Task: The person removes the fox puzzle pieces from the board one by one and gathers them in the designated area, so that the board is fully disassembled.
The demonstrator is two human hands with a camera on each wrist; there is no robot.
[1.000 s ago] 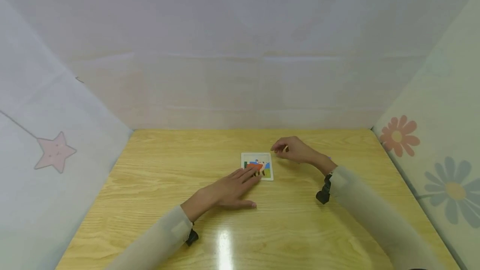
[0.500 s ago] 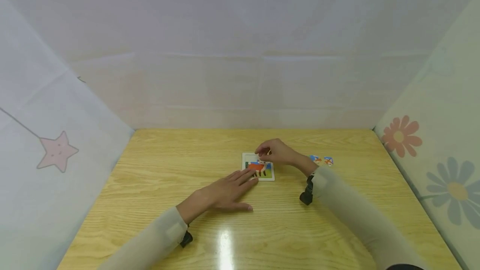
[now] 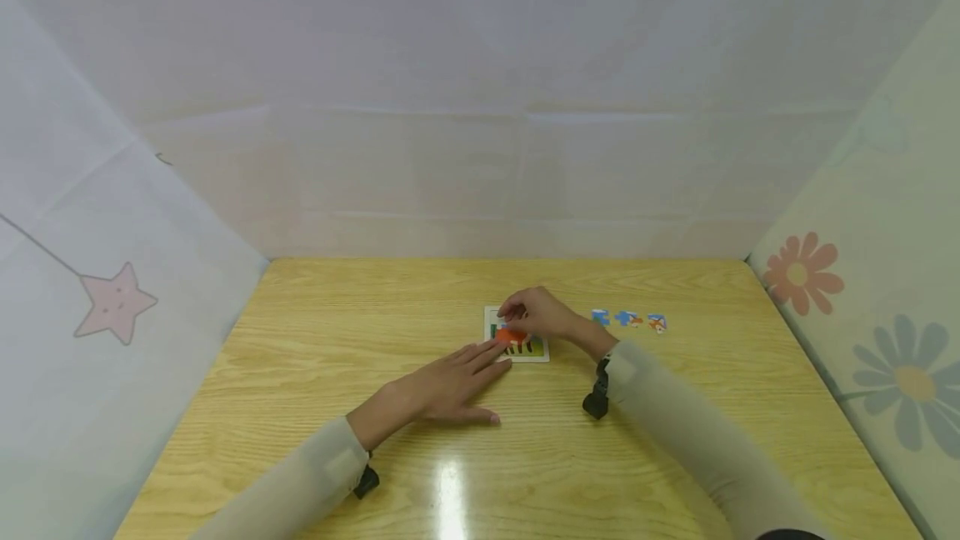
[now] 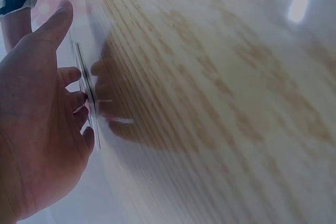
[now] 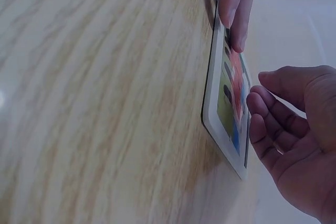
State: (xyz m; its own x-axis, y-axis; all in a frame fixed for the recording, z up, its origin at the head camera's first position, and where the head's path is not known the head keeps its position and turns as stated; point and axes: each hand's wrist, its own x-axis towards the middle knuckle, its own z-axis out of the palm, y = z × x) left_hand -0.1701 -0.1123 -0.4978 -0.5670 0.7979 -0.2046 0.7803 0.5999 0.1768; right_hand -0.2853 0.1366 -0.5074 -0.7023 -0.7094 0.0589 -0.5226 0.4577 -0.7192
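Observation:
A small jigsaw puzzle in a white-edged tray lies on the wooden table; its picture shows a red-clad animal on green. Across its lower left side, my left hand lies with fingers extended and the thumb spread. My right hand reaches over the upper part from the right, hiding some of the picture. In the right wrist view its thumb and curled fingers come close together right at the puzzle's surface. Whether a piece sits between those fingertips, I cannot tell.
Three loose puzzle pieces, a blue-green one, a blue and orange one and a fox-like one, lie in a row right of the tray. Pale cloth walls enclose the table at the back and both sides.
My right hand has moved left from beside the tray to over its upper part, uncovering the loose pieces on the right. My left hand has shifted very slightly down and left.

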